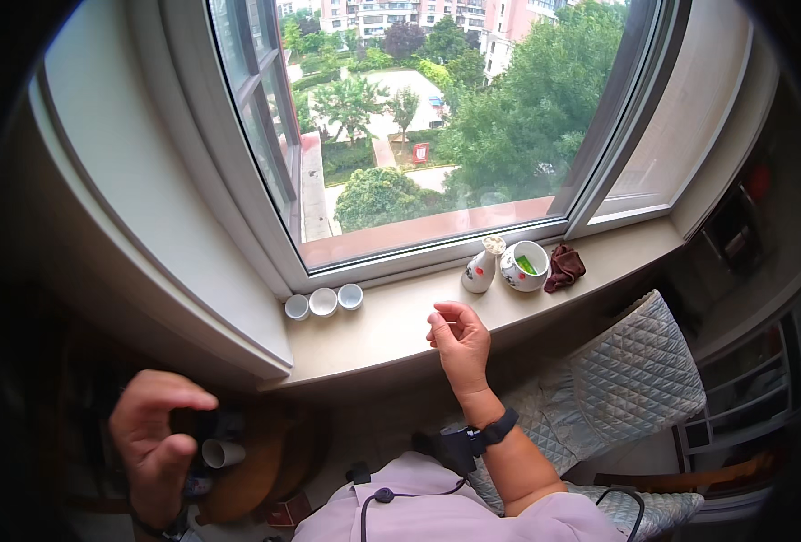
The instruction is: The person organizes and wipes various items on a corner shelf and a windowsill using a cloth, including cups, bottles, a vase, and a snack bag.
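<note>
My left hand (153, 437) is raised at the lower left, thumb and fingers apart in a C shape with nothing between them. Just right of its thumb is a white cup (223, 454), tipped sideways, by a brown wooden surface (255, 477). Over the front of the windowsill (373, 339) hangs my right hand (461, 339), fingers curled and thumb close to the index fingertip; whether something thin is pinched there is unclear. Beyond it stand a white ceramic bottle (480, 272) with pale matter at its mouth and a white ceramic pot (524, 281) holding a green packet (526, 265).
Three small white cups (323, 303) stand in a row at the sill's left end. A crumpled dark brown cloth (566, 267) touches the pot's right side. Behind the sill is a framed window (407, 257). A quilted chair cover (631, 372) lies to my right.
</note>
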### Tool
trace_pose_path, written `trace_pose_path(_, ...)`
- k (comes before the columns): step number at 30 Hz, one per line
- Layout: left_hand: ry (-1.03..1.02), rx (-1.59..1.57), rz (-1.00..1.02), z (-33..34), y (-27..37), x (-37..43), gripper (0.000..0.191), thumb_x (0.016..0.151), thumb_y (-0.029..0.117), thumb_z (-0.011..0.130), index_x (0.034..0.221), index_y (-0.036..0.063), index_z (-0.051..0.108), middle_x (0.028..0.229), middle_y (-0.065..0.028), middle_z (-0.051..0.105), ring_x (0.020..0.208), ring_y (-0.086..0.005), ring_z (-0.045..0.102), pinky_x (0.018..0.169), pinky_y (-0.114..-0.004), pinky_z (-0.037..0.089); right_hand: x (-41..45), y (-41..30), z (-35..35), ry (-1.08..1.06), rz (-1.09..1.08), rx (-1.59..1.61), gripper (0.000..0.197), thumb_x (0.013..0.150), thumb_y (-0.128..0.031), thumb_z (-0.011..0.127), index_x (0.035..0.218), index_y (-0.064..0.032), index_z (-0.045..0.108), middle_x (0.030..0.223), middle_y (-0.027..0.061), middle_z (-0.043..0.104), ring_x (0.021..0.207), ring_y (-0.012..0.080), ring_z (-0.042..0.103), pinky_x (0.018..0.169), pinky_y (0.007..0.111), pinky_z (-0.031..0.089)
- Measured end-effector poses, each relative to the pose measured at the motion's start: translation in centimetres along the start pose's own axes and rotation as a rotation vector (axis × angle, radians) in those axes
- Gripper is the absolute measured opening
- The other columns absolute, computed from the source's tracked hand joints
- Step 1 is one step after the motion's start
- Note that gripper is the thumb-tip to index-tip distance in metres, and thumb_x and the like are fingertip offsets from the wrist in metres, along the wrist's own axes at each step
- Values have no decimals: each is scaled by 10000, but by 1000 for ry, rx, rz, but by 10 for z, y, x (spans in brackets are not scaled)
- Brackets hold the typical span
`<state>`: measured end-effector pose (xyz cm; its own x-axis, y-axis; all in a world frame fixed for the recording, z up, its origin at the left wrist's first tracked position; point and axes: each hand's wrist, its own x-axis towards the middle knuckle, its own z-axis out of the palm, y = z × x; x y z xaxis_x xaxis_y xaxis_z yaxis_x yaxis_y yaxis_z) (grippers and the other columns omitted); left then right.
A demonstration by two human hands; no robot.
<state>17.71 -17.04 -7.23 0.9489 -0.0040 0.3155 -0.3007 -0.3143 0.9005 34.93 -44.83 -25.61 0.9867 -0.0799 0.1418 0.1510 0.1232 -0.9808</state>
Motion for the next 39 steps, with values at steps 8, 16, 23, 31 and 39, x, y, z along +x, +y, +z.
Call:
trace_pose_path(8, -259, -72, -314, 198, -141, 140, 694, 807, 190, 771, 1374, 70, 391, 1277, -104, 491, 1154, -238, 523, 986, -365, 442, 61, 54, -105, 270, 43, -98, 452, 803, -16, 710, 1219, -1, 534, 1157, 98, 552, 833, 104, 551, 697, 229, 508)
trace_pose_path(16, -1, 121, -324, 311, -216, 182, 526, 768, 178, 799, 1144, 34, 462, 1159, -102, 514, 1031, -210, 558, 901, -348, 487, 117, 76, -161, 391, -106, -524, 771, 713, -227, 831, 1337, -4, 438, 1276, 163, 475, 1079, 279, 533, 927, 386, 463)
trace_pose_path(23, -267, -306, -541, 337, -224, 154, 438, 887, 128, 673, 1236, 2, 440, 1080, -98, 528, 902, -134, 603, 805, -253, 527, 176, 59, -179, 99, 138, -770, 651, 878, -486, 593, 1326, -29, 476, 1216, 231, 593, 1145, 349, 566, 953, 405, 444)
trace_pose_path(31, -293, -531, -535, 397, -200, 191, 931, 880, 133, 681, 1500, 43, -7, 1503, -220, 204, 1193, -300, 535, 908, -359, 515, 188, 74, -201, -35, 97, -452, 433, 928, -160, 437, 1343, -61, 511, 1195, 158, 630, 1084, 227, 606, 941, 314, 443)
trace_pose_path(39, -149, -363, -132, 434, -218, 187, 1076, 729, 95, 776, 1502, 145, 29, 1445, -211, 212, 1267, -362, 412, 1011, -421, 419, 153, 54, -192, -94, 47, -258, 526, 870, -162, 518, 1372, -23, 449, 1229, 142, 574, 1113, 205, 552, 960, 314, 427)
